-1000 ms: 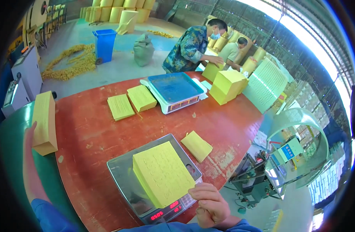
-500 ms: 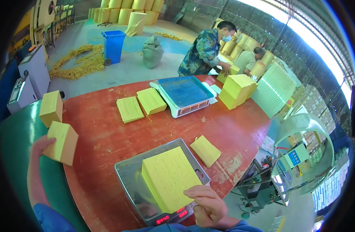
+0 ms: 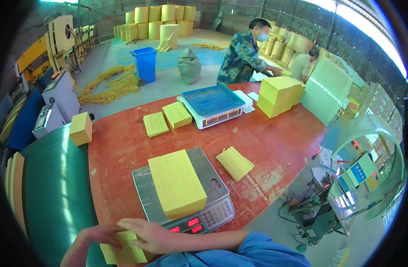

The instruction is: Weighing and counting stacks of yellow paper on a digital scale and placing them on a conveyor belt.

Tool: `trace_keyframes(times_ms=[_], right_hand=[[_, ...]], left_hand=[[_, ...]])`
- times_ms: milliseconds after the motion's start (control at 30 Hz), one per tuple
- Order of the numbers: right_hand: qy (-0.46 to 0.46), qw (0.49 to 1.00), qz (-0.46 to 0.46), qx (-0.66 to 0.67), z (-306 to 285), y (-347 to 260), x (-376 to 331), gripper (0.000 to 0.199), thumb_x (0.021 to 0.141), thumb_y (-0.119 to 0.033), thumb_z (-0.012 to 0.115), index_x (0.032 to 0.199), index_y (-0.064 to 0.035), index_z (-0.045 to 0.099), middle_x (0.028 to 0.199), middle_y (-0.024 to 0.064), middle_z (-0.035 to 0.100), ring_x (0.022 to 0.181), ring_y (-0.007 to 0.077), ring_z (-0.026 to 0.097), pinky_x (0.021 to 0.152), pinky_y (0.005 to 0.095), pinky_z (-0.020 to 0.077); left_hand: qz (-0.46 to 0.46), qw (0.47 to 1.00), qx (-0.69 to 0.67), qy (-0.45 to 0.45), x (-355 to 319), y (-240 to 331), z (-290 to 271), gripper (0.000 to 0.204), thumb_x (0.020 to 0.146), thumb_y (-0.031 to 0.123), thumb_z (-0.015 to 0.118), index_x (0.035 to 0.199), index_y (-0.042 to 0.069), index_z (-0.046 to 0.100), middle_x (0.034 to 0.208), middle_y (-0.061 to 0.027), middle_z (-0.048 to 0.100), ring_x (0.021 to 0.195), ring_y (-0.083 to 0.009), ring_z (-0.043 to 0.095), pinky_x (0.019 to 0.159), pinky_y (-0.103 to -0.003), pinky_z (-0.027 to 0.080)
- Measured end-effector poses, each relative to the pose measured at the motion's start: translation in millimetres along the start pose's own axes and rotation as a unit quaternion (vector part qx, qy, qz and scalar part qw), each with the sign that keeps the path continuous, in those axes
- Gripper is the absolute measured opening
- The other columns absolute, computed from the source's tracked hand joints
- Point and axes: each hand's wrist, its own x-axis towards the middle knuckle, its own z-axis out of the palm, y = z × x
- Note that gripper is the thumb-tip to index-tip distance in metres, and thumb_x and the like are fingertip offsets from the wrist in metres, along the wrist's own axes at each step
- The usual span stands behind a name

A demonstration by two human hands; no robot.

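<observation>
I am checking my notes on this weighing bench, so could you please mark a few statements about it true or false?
1. A thick yellow stack lies on the near scale. True.
2. Both hands rest on a thin yellow sheet at the table's near edge. True: left hand and right hand are on it.
3. The far scale carries a yellow stack. False: its blue platform is bare.
4. The bin on the floor is red. False: it is blue.
</observation>
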Motion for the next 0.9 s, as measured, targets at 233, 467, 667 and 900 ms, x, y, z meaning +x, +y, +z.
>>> trace_keyframes(times_ms=[233,467,667,900], right_hand=[[-0.130,0.989,-0.025,-0.062,59,35,-19,0.066,0.084,-0.016,0.064,0.138,0.0070,0.035,0.138,0.0273,0.042,0.124,0.0430,0.045,0.103,0.0463,0.0406],[-0.184,0.980,0.017,-0.076,76,42,-35,0.072,0.075,-0.022,0.070,0.133,0.0066,0.038,0.120,0.0227,0.052,0.109,0.0394,0.053,0.091,0.0466,0.0464],[-0.147,0.985,-0.014,-0.093,88,26,-72,0.071,0.076,-0.032,0.068,0.131,0.0064,0.041,0.117,0.0217,0.055,0.111,0.0381,0.054,0.092,0.0479,0.0451],[-0.098,0.986,-0.046,-0.123,69,16,-100,0.058,0.080,-0.035,0.067,0.123,0.0006,0.051,0.116,0.0213,0.057,0.107,0.0389,0.054,0.092,0.0474,0.0443]], left_hand=[[-0.090,0.870,0.068,0.480,-51,49,119,0.094,0.064,0.034,0.082,0.141,-0.001,0.041,0.146,-0.0198,0.040,0.135,-0.0363,0.039,0.111,-0.044,0.033],[-0.186,0.597,-0.296,0.722,-23,124,281,0.065,0.096,0.043,0.053,0.146,0.005,0.037,0.145,-0.0229,0.042,0.128,-0.0431,0.042,0.106,-0.049,0.034],[0.222,0.277,-0.778,0.519,3,119,296,0.066,0.098,0.059,0.033,0.149,0.017,0.031,0.150,-0.0126,0.037,0.138,-0.0292,0.036,0.114,-0.045,0.028],[0.184,0.322,-0.715,0.592,1,127,292,0.053,0.098,0.043,0.050,0.138,0.008,0.044,0.135,-0.0048,0.054,0.121,-0.0187,0.054,0.101,-0.038,0.045]])
